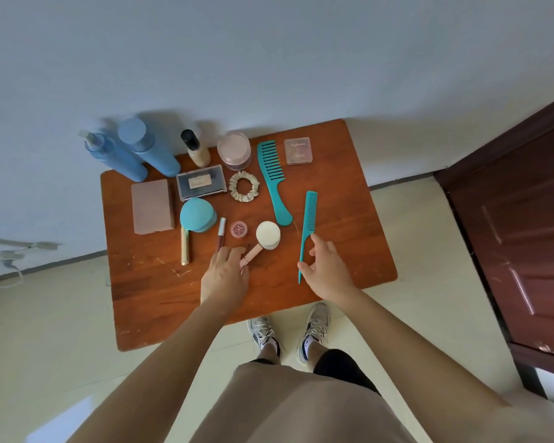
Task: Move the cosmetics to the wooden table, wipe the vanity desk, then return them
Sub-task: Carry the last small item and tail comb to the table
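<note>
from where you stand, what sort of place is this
Most likely a room in a home, perhaps a bedroom corner. A small wooden table stands against a plain pale wall, laid out with blue bottles, a pink jar and teal combs. A dark wooden door stands at the right.

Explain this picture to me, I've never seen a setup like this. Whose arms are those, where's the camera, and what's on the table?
There is no machine here. A person wears one camera on the head, looking down, so the arms are their own. Cosmetics lie on a wooden table: two blue bottles, a pink jar, a wide comb and a scrunchie. The right hand pinches the thin teal tail comb by its handle. The left hand lies with its fingers on the pink handle of a puff brush, not clearly gripping it.
</note>
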Demonstrator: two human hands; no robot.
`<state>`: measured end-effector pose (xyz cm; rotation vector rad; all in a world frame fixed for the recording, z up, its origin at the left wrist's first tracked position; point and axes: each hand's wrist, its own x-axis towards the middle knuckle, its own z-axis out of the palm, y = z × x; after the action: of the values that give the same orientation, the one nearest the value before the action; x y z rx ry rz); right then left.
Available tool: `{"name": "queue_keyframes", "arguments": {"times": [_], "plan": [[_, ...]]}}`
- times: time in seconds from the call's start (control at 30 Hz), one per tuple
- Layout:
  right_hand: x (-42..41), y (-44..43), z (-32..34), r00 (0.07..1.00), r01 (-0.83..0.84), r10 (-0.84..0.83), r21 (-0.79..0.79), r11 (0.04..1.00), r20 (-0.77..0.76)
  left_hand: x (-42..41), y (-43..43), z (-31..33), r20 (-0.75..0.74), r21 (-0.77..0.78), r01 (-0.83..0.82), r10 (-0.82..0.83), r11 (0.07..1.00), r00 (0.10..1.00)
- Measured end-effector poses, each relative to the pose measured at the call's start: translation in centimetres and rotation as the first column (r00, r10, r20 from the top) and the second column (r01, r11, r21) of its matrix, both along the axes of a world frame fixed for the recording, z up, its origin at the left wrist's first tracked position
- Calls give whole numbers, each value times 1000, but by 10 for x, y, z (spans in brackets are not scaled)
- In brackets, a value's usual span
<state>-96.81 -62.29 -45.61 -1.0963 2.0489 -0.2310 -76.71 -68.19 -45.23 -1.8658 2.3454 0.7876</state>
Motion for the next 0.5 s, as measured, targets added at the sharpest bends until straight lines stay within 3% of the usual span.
{"name": "queue_keyframes", "arguments": {"times": [0.13, 0.3, 0.4, 0.5], "plan": [[-16, -11, 23, 999, -42, 41, -26, 999, -29, -4, -12, 27, 50, -71, -21, 24, 997, 998], [-54, -39, 94, 958, -54, -14, -226, 973, -288, -17, -54, 100, 57, -330, 36, -18, 943, 998], [-83, -52, 156, 921, -81, -103, -444, 892, -375, -33, -85, 165, 35, -524, 84, -77, 848, 996], [-105, -48, 225, 881, -60, -278, -675, 735, -382, -56, -105, 234, -35, -719, 107, -189, 686, 981]]}}
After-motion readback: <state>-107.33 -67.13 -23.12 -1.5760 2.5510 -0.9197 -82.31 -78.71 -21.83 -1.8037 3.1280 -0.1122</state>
